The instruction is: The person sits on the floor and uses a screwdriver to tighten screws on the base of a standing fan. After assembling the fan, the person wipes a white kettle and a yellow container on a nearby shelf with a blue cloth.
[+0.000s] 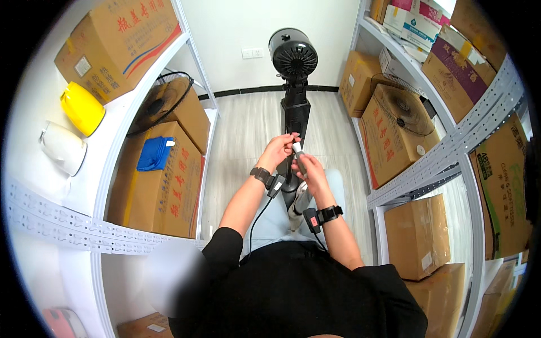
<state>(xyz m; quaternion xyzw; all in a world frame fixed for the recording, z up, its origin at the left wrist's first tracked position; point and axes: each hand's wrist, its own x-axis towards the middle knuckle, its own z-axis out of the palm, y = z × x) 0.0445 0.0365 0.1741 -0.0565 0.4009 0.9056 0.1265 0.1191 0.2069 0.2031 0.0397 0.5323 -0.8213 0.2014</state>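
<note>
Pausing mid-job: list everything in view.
Racks: at least two, grey, both sides
Boxes: over ten, mostly brown, on racks
Round wire guards: two, dark, one per side
Jugs: two, yellow and white, left rack
Cloth: one, blue, on left box
Pedestal stand: one, black, ahead
Wall panel: one, white, back wall
Tool: one, grey and white, centre
Wrist units: two, black, on wrists
Shirt: one, black, bottom
Trousers: one pair, light, centre
Left hand: one, bare, by tool
Right hand: one, bare, holding tool

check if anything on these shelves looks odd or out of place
Mildly odd: on the right, a wire-caged fan head lies tilted atop a cardboard box; on the left, another caged fan head sits aslant among cardboard boxes. Neither shows a stand. I see no spill.
</note>
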